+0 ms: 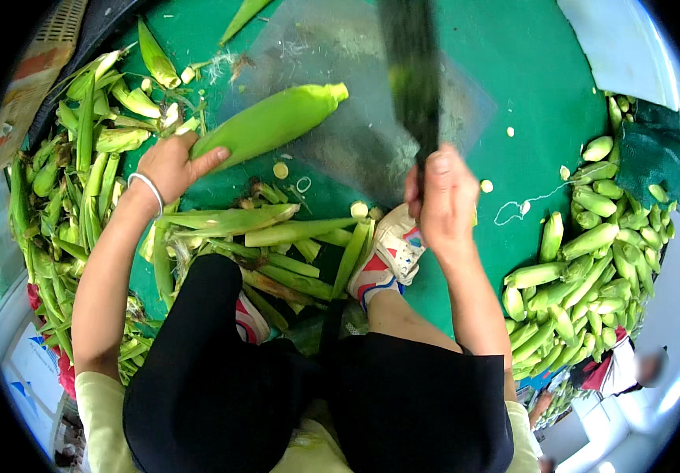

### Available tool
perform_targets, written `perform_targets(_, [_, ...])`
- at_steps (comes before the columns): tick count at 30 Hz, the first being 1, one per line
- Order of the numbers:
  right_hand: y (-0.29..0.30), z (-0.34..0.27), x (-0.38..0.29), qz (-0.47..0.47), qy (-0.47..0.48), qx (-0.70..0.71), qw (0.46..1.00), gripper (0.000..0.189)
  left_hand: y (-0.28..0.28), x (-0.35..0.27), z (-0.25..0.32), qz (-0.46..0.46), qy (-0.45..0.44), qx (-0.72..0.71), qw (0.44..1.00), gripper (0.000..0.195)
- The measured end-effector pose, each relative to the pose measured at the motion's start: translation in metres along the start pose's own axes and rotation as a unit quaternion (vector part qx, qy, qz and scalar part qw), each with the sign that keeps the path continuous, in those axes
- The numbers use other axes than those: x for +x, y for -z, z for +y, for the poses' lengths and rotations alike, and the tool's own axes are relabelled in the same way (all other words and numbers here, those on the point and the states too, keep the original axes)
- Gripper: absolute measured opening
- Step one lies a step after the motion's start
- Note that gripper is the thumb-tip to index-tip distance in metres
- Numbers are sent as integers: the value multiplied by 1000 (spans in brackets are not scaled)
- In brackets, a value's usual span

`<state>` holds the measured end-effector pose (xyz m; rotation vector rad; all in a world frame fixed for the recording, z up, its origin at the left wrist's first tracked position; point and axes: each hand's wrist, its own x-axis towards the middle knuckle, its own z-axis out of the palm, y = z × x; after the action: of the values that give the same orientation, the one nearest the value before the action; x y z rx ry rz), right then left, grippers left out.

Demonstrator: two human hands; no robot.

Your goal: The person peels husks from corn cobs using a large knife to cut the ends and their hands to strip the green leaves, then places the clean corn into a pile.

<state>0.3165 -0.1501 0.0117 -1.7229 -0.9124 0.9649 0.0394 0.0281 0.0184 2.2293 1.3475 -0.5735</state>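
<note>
My left hand [171,168] grips an ear of corn in its green husk [275,124] near one end. The ear's pale, cut-looking stem end points up and to the right, over a clear plastic sheet [328,65]. In my right hand [449,198] is the handle of a broad, dark-bladed cleaver [411,71], blurred and standing apart from the corn, to its right. Small round slices of corn stem [281,171] lie below the ear, and another slice [359,209] is near my shoe.
Stripped husks [95,195] are heaped at left; more husks [293,236] lie around my shoe [393,248]. A large pile of husked-trimmed corn ears [576,284] fills the right, beside a dark green net bag [653,156]. Another person [618,366] is at the lower right.
</note>
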Motion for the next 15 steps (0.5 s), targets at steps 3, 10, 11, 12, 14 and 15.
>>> perform_targets(3, [-9, 9, 10, 42, 68, 55, 995, 47, -15, 5, 4, -12, 1, 4, 1000, 65])
perform_targets(10, [-30, 82, 34, -70, -128, -77, 986, 52, -8, 27, -2, -30, -21, -7, 999, 63])
perform_targets(11, [-30, 73, 33, -84, -172, -19, 981, 54, -10, 28, -10, -26, -44, -24, 998, 63])
perform_targets(12, [-31, 69, 21, -87, -206, 28, 974, 54, -20, 27, -22, 24, -45, 21, 998, 61])
perform_targets(14, [-37, 70, 12, -82, -205, 50, 974, 53, -28, 45, -38, 224, -74, 126, 964, 55])
perform_targets(15, [-41, 64, 10, -82, -208, 70, 972, 52, -29, 55, -42, 349, -55, 182, 918, 54])
